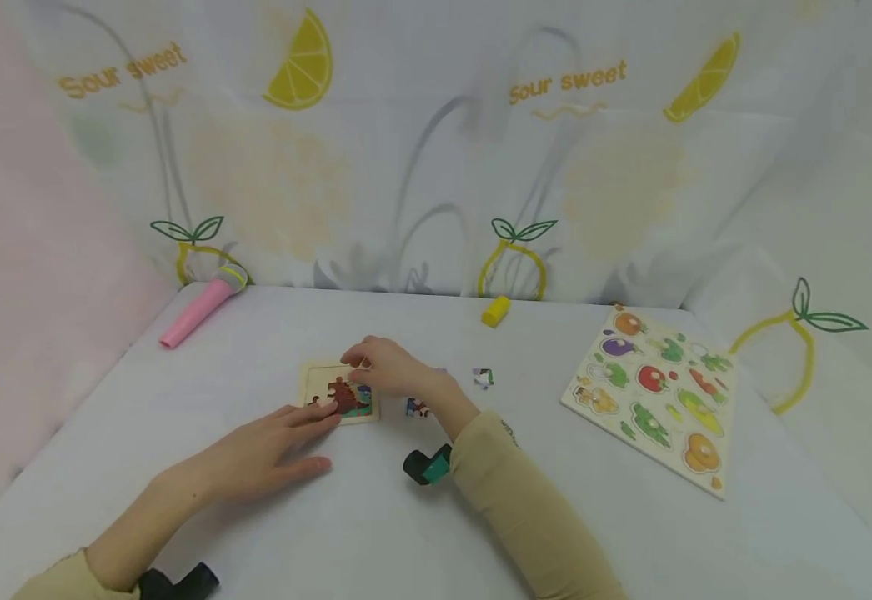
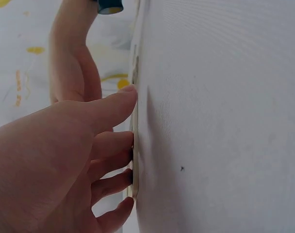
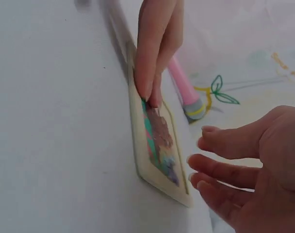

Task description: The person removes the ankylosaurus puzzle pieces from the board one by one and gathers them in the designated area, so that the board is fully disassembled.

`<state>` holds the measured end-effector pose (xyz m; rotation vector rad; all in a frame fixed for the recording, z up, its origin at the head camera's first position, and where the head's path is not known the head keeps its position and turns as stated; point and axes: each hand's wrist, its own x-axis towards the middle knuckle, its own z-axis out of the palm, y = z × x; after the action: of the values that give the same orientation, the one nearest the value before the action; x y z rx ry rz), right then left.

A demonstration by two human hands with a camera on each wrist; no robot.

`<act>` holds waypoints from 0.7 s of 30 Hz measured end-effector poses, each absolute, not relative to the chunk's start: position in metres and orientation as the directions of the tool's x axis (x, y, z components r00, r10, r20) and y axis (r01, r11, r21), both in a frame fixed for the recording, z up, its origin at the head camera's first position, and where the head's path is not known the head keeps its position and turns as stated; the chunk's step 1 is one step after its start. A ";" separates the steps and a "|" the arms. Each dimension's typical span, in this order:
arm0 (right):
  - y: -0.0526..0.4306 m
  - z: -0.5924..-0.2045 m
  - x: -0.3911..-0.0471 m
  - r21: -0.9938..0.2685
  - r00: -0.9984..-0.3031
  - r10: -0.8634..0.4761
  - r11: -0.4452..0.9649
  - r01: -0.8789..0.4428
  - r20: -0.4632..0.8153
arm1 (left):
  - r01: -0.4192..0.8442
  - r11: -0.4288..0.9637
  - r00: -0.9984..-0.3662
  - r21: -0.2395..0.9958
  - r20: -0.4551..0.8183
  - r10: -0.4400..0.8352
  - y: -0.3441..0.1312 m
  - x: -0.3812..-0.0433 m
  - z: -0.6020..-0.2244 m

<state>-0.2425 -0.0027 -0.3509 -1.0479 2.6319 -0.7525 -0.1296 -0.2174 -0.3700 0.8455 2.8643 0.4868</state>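
A small square jigsaw puzzle in a pale wooden frame (image 1: 307, 381) lies on the white table, with brown, green and blue pieces set inside it. My left hand (image 1: 267, 450) rests its fingertips on the near left part of the puzzle, fingers extended. My right hand (image 1: 391, 367) is over the puzzle's far right side. In the right wrist view its fingers (image 3: 227, 172) are loosely bent and spread from the thumb, beside the frame, with nothing between them. Loose jigsaw pieces (image 1: 417, 407) lie right of the frame, partly hidden by my right forearm; another piece (image 1: 483, 377) lies farther right.
A pink toy microphone (image 1: 199, 312) lies at the back left. Near the back edge sits a yellow block (image 1: 496, 312). On the right lies a wooden board (image 1: 619, 410) with vegetable pieces. Behind the table hangs a printed curtain (image 1: 421, 150).
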 end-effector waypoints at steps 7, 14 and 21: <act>-0.013 -0.369 -0.239 -0.462 -0.721 -0.693 0.634 -0.620 0.016 | 0.516 0.796 -0.837 0.317 -0.011 0.547 -0.218 -0.130 -0.370; -0.015 -0.372 -0.237 -0.424 -0.749 -0.663 0.676 -0.603 0.008 | 0.527 0.781 -0.827 0.334 -0.009 0.561 -0.218 -0.130 -0.368; -0.016 -0.376 -0.237 -0.420 -0.761 -0.648 0.694 -0.584 -0.012 | 0.517 0.786 -0.831 0.340 -0.021 0.556 -0.217 -0.130 -0.368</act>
<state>-0.2375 -0.0156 -0.3756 -1.0052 2.7428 -0.5981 -0.1305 -0.2170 -0.3675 0.8608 2.8537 0.4908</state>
